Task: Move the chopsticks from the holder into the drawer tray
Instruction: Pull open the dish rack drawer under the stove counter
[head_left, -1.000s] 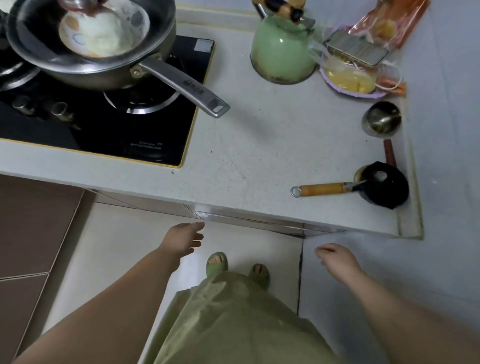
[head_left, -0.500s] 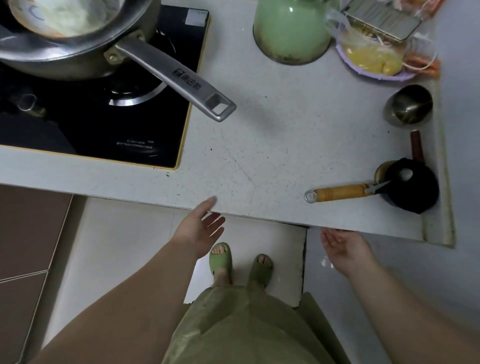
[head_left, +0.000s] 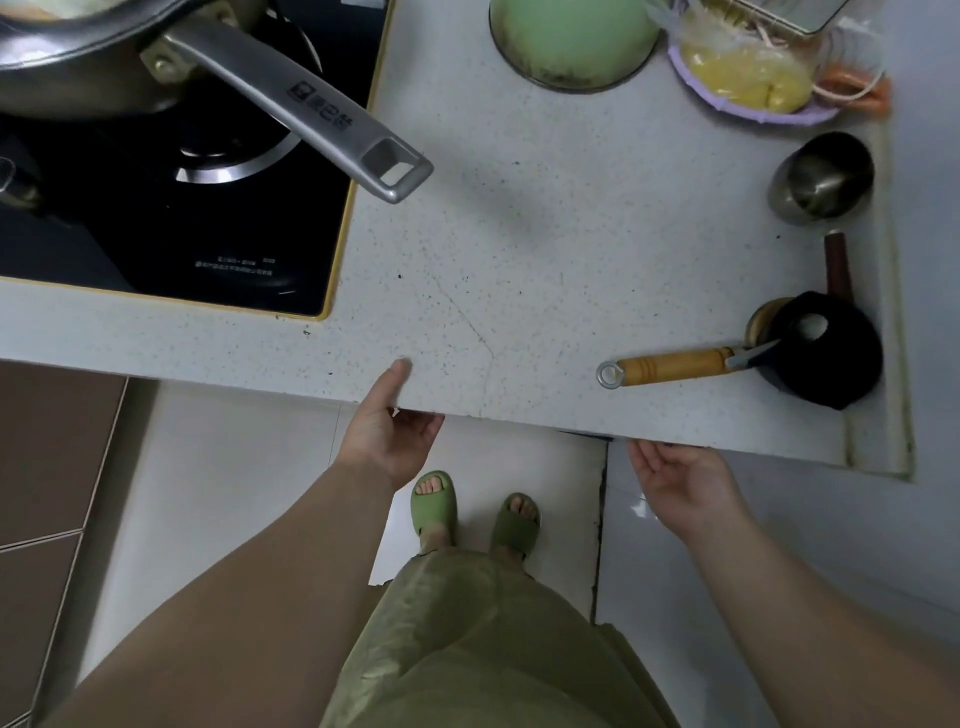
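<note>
- Left hand (head_left: 387, 434) — palm up at the front edge of the countertop (head_left: 545, 270), thumb lying on the top surface, fingers tucked beneath the lip; it grasped no loose object.
- Right hand (head_left: 680, 480) — palm up, fingers loosely spread, their tips hidden under the same front edge nearer the right corner; nothing was held.
- Chopsticks, holder and drawer tray — none could be made out in this view.
- Pan handle (head_left: 311, 109) — projected from the hob (head_left: 171, 234) at the left edge out over the bare surface.
- Wooden-handled tool (head_left: 675, 366) — lay near the front right corner, its tip against a black object (head_left: 826, 358).
</note>
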